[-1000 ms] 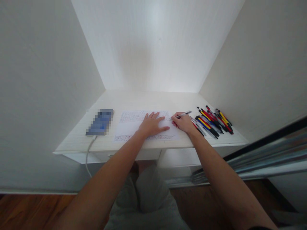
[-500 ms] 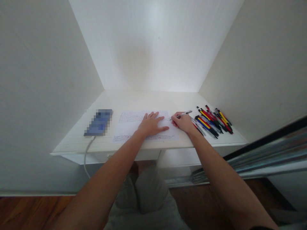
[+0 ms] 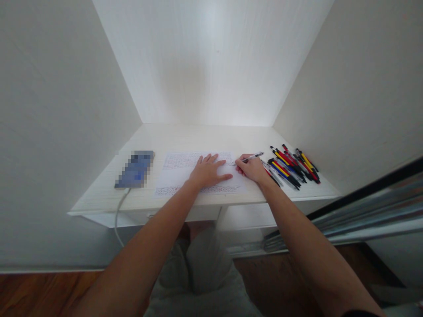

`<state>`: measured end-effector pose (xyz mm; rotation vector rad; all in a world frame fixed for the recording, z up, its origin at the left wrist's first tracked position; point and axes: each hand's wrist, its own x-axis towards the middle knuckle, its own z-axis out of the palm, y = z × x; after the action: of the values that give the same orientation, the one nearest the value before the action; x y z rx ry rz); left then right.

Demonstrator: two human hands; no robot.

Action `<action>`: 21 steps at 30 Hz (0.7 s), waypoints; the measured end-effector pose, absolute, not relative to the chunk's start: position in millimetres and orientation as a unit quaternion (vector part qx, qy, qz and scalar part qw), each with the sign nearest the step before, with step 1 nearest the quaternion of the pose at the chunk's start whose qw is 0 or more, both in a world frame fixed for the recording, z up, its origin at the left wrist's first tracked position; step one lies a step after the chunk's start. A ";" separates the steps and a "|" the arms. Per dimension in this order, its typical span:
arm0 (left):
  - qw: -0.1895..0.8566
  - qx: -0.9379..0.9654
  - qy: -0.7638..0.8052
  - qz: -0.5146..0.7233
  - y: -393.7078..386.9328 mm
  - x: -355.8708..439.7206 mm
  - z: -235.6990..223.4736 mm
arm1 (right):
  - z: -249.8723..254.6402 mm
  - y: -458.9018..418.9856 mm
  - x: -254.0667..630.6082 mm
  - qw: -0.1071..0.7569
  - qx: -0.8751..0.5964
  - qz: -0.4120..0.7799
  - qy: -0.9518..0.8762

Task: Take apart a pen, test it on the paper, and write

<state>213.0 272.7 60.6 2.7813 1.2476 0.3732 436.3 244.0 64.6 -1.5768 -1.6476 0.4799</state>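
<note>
A white sheet of paper [image 3: 172, 177] lies on the desk, with rows of small marks along its top and bottom and a blank band between. My left hand [image 3: 206, 171] rests flat on the sheet, fingers spread. At the paper's right side my right hand [image 3: 249, 168] grips a pen [image 3: 254, 156] with a clear barrel. Its tip is down at the sheet's right part, at the lower edge of the upper marks; its upper end points right. Part of the writing is hidden under my left hand.
Several pens [image 3: 292, 165] in red, yellow, blue and black lie in a loose pile to the right. A blurred-out phone [image 3: 135, 169] with a cable [image 3: 119, 210] lies on the left. White walls enclose the white desk [image 3: 185, 136] at the back and sides.
Almost nothing differs. The whole view has shifted very slightly; both hands and the pen keep their places on the paper.
</note>
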 end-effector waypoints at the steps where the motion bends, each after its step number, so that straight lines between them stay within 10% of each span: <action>1: 0.037 0.905 0.407 0.120 272.9 213.2 60.4 | 64.6 244.0 436.4 0.395 -0.622 0.190 -0.649; 21: 0.054 0.902 0.409 0.129 273.9 213.4 59.8 | 60.6 246.9 439.6 0.413 -0.619 0.221 -0.630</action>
<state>213.4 273.9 59.8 2.7394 1.2417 0.3929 439.6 246.9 60.6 -1.5561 -1.5845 0.5558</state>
